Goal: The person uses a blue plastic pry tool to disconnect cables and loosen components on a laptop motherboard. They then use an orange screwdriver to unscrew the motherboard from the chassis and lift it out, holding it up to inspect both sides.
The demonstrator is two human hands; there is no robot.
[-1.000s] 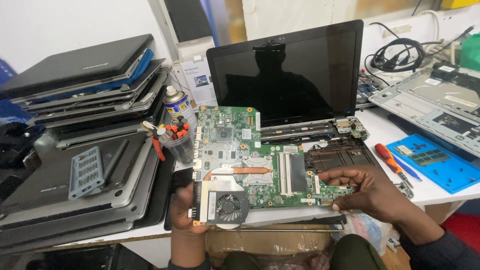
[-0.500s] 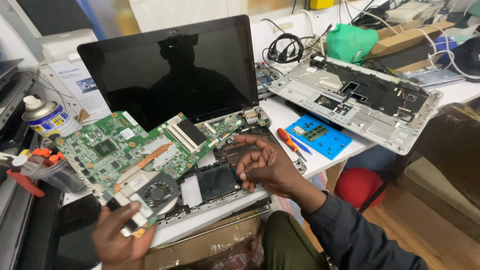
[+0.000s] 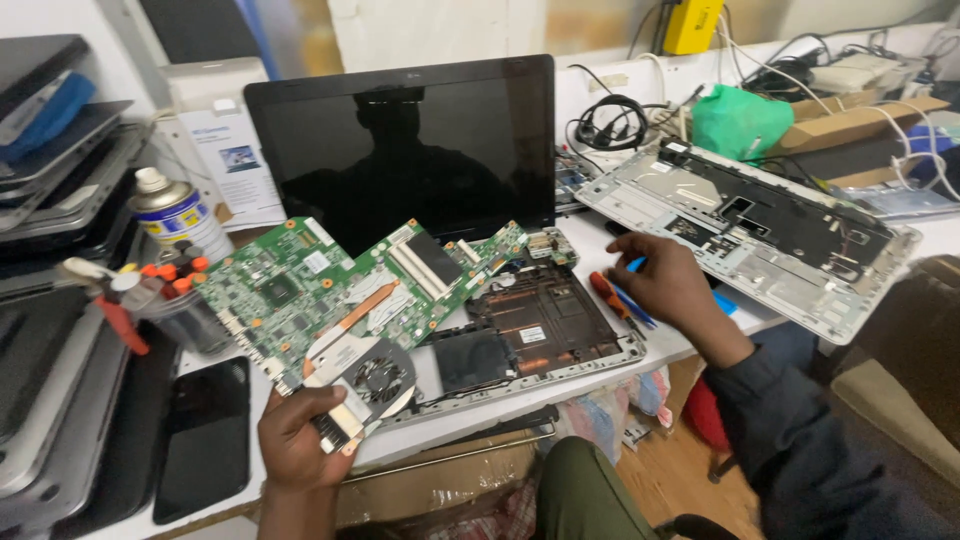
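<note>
My left hand (image 3: 295, 440) grips the near corner of a green laptop motherboard (image 3: 320, 285) by its round cooling fan (image 3: 378, 378) and holds it tilted above the open laptop base (image 3: 545, 330). The laptop's black screen (image 3: 400, 150) stands upright behind. My right hand (image 3: 665, 285) hovers over the table to the right of the base, fingers curled, beside a red-handled screwdriver (image 3: 608, 295) and blue tools. Whether it grips anything is unclear.
A grey laptop palmrest cover (image 3: 760, 230) lies at the right. A spray can (image 3: 180, 215) and a cup of tools (image 3: 170, 300) stand at the left by stacked laptops (image 3: 50, 200). A black phone (image 3: 205, 435) lies near the front edge. Cables and a green bag sit behind.
My right hand left the laptop base and moved right to the screwdriver. The motherboard has risen and tilted more in my left hand. The camera swung left.
</note>
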